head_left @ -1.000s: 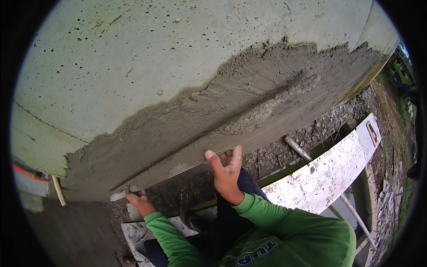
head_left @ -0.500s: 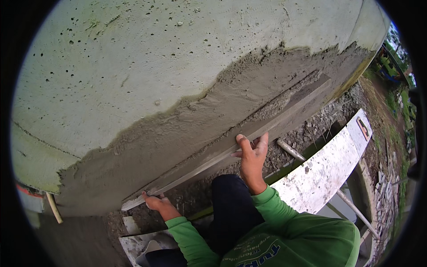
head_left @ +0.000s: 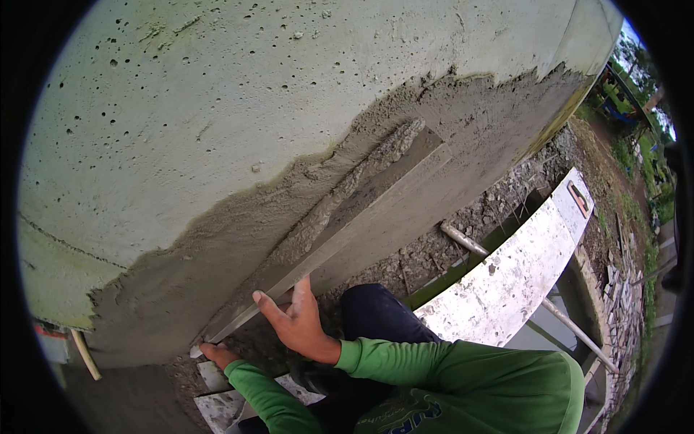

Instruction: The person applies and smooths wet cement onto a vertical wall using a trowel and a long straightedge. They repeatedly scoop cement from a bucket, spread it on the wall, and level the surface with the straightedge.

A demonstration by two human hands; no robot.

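A long straightedge board (head_left: 365, 202) lies slantwise against the wet grey mortar (head_left: 477, 108) on a pale concrete wall (head_left: 217, 101). Scraped-up mortar forms a thick ridge (head_left: 347, 192) along its upper edge. My left hand (head_left: 218, 354) is closed on the board's lower left end, its fingers partly hidden. Further up the same board, my right hand (head_left: 302, 324) grips the lower edge, thumb on one side and fingertips beneath. The board's upper right end reaches beyond both hands, resting on the mortar.
To the right stands a long whitish, mortar-spotted plank (head_left: 506, 275), with an orange-handled trowel-like tool (head_left: 578, 198) at its far end. Metal pipes (head_left: 463, 239) stick out beside and below it. Rubble (head_left: 405, 267) lies along the wall's foot.
The board's upper end has swung and slid down to the left, and mortar has piled thicker on its edge. My right hand has moved left and down, closer to my left hand.
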